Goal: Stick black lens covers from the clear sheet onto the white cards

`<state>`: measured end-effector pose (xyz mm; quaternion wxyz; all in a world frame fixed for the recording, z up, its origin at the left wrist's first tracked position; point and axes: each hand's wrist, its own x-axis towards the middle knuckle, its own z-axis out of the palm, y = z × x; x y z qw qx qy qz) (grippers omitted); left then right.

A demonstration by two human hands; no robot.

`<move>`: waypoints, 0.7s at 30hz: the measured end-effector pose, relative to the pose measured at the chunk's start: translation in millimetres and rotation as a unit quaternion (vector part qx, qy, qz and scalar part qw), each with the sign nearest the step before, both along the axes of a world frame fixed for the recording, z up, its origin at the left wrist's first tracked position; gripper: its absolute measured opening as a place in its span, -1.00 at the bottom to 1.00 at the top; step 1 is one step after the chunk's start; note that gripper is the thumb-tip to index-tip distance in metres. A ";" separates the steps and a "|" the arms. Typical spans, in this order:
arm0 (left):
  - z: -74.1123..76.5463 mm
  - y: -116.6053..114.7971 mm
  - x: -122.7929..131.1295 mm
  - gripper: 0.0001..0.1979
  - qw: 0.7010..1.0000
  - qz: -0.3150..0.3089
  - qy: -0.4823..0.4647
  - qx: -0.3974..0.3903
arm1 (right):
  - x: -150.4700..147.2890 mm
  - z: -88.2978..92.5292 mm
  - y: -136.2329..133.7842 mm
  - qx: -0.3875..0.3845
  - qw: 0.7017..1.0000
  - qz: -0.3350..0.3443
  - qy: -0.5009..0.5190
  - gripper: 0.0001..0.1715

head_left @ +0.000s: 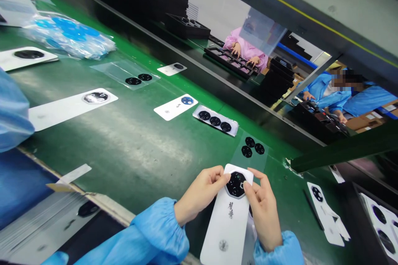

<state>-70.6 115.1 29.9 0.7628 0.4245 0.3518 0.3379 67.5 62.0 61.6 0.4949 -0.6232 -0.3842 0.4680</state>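
I hold a white phone back cover (225, 223) upright-tilted over the green belt (133, 145). A black octagonal camera plate (235, 184) sits in its upper end. My left hand (200, 193) grips the cover's left edge, thumb touching the black plate. My right hand (264, 211) closes on the right edge, fingertips pressing the plate. A clear film (252, 148) with three black discs lies just beyond the cover.
More white covers (175, 107) (70, 105) and a film strip of black discs (215, 121) lie on the belt. A blue plastic bag (70, 37) sits far left. Stacked covers (381, 219) are at right. Other people in pink (245, 49) and blue (329, 95) work across the line.
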 end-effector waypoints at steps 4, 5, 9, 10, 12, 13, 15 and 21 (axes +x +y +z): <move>0.4 0.1 -0.3 -0.58 1.000 0.004 0.001 0.005 | -1.6 0.6 1.1 -0.002 1.000 -0.001 0.001 -0.39; 0.6 0.0 -0.4 -0.58 1.000 0.004 0.001 0.006 | -1.8 0.8 1.2 -0.003 1.000 -0.002 -0.001 -0.39; 0.7 -0.7 -0.6 -0.59 1.000 0.000 0.004 0.012 | -0.5 0.0 1.0 -0.003 1.000 -0.004 -0.004 -0.39; 0.6 -0.9 -0.6 -0.59 1.000 -0.002 0.004 0.013 | 0.2 -0.5 0.8 -0.005 1.000 -0.002 -0.004 -0.39; 0.7 -1.0 -0.8 -0.58 1.000 -0.006 0.005 0.016 | 1.6 -1.4 0.7 -0.009 1.000 0.002 -0.005 -0.39; 0.9 -1.0 -0.9 -0.58 1.000 -0.007 0.006 0.017 | 2.2 -1.9 0.7 -0.010 1.000 0.004 -0.005 -0.39; 1.7 -1.0 -1.2 -0.59 1.000 -0.009 0.006 0.019 | 2.9 -2.8 0.9 -0.012 1.000 0.006 -0.002 -0.38; 3.9 -1.3 -1.6 -0.60 1.000 -0.009 0.006 0.017 | 1.9 -3.7 2.1 -0.021 1.000 -0.005 0.019 -0.37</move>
